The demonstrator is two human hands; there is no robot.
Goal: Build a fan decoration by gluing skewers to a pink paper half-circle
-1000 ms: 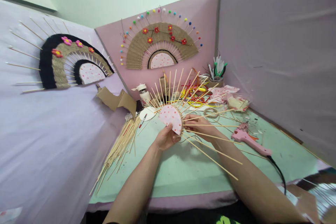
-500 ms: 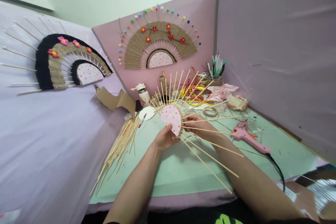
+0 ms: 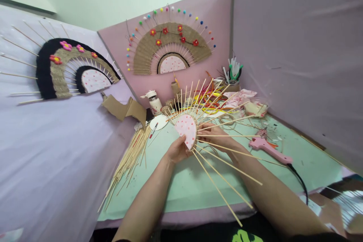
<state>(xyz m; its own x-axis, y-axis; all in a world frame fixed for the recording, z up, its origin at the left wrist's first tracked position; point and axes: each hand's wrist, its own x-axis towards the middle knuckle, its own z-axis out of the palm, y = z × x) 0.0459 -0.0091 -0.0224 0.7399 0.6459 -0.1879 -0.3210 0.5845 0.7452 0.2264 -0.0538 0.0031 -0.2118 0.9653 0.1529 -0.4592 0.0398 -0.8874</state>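
Observation:
Above the table I hold a half-round fan base covered in white cloth with pink dots, tilted with its curved edge to the right. Thin wooden sticks fan out from that curved edge. My left hand grips the lower flat side, thumb on the dotted face and fingers behind. At the curved edge, my right hand is closed behind the sticks, partly hidden by them. Whether its fingers pinch a stick or the twine along the rim, I cannot make out.
Loose sticks lie in a bundle at left. A pink glue gun with a black cord rests at right. Behind are a white bottle, coloured pipe cleaners and dotted cloth. Two finished fans hang on the panels, one a brown fan.
The fan base has turned slightly clockwise, its lower sticks swinging down toward the table's front edge. Both hands stay on it, and the camera view has shifted a little.

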